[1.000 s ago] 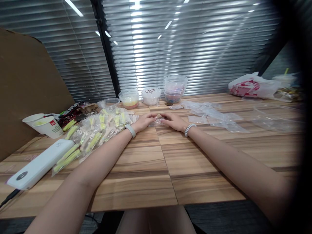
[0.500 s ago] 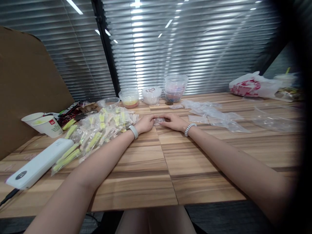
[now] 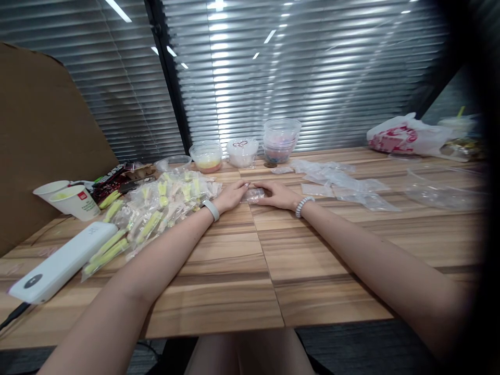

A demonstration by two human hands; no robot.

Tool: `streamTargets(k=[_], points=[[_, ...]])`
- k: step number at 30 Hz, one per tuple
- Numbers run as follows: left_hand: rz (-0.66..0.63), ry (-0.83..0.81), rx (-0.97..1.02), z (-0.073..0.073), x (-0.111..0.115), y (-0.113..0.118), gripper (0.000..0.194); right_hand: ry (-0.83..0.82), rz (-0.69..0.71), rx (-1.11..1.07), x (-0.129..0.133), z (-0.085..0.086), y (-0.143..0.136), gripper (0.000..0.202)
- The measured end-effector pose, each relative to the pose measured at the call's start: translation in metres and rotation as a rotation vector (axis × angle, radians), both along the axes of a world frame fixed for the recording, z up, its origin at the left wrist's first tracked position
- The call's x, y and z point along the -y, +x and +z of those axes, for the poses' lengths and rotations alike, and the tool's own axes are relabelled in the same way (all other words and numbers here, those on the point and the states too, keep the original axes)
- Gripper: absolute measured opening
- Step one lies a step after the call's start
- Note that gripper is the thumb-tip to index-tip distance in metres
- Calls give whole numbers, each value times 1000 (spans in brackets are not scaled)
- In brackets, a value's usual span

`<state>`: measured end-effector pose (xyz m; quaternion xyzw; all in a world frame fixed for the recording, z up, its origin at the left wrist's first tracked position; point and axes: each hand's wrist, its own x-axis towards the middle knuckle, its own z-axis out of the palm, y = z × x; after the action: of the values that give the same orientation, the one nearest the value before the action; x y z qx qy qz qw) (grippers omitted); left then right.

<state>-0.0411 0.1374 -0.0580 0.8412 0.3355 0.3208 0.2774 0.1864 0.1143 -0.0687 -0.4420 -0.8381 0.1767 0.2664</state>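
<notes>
A small clear plastic bag (image 3: 253, 196) lies on the wooden table between my two hands. My left hand (image 3: 233, 196) is closed, its fingertips pinched together at the bag's left side; what sits in the pinch is too small to make out. From the right, my right hand (image 3: 278, 196) curves around the bag, thumb at its near edge and fingers at its far edge. Close by on the left is a heap of clear packets (image 3: 164, 200) with yellow and pale pieces inside. Flat clear bags (image 3: 339, 179) are spread out on the right.
Clear bowls (image 3: 206, 156), a white bowl (image 3: 242, 152) and stacked tubs (image 3: 282, 140) line the back by the blinds. Paper cups (image 3: 80, 202) and a long white device (image 3: 64, 260) with a cable stand left, near a cardboard panel (image 3: 47, 130). A carrier bag (image 3: 406, 136) lies back right.
My hands, whose fingertips met over the clear plastic bag, have drawn slightly apart. The left hand has shifted a little left, and more of the bag shows between them.
</notes>
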Motion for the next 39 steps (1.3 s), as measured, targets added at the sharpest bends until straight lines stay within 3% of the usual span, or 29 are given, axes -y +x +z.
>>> streamTargets(k=[4, 10, 17, 23, 30, 39], points=[[0, -21, -26, -2, -3, 1, 32, 39, 8, 58, 1, 1, 0, 75], [2, 21, -120, -4, -2, 4, 33, 92, 13, 111, -1, 0, -1, 65], [23, 82, -144, -2, 1, 5, 35, 136, 12, 196, -2, -1, -1, 71], [119, 115, -209, -1, 5, 6, 30, 174, 16, 239, -4, -2, -1, 72], [236, 142, -155, -3, 6, 7, 32, 175, -3, 236, -1, 0, -2, 77], [193, 89, -13, -2, -4, -1, 41, 135, 8, 181, 2, 3, -2, 76]])
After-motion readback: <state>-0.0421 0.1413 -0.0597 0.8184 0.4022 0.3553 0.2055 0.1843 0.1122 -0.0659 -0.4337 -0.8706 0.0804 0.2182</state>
